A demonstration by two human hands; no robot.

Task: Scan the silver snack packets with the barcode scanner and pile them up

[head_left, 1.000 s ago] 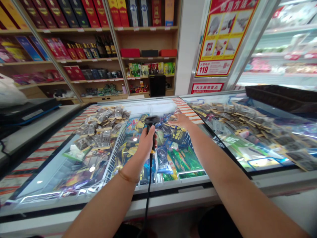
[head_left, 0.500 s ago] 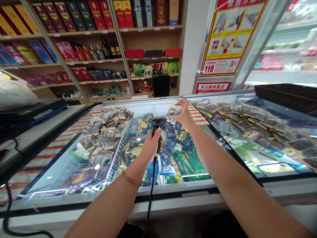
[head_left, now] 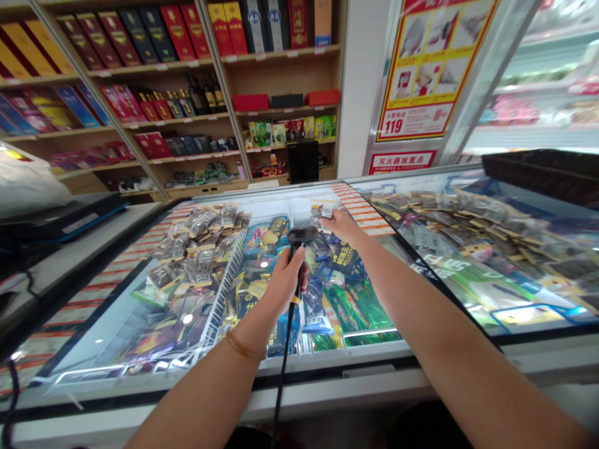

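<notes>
My left hand [head_left: 287,277] is wrapped around the handle of a black barcode scanner [head_left: 302,234], its head pointing away from me and its cord [head_left: 286,362] hanging toward me. Ahead and to the right, my right hand [head_left: 344,226] grips the edge of a small clear packet [head_left: 322,211] with a tan top strip, at the far part of the freezer. The packet is just beyond the scanner head, apart from it. On the left of the freezer lies a pile of similar packets [head_left: 201,262].
Bagged goods [head_left: 346,308] fill the chest freezer under its glass, with a white wire divider [head_left: 226,280]. More packets [head_left: 472,218] and a dark tray [head_left: 543,178] lie right. A scale-like device [head_left: 88,215] stands left. Shelves of boxes [head_left: 182,31] rise behind.
My right hand has dipped and shifted slightly left, its fingers lower against the packet. The left hand and scanner have barely moved; the view has shifted slightly.
</notes>
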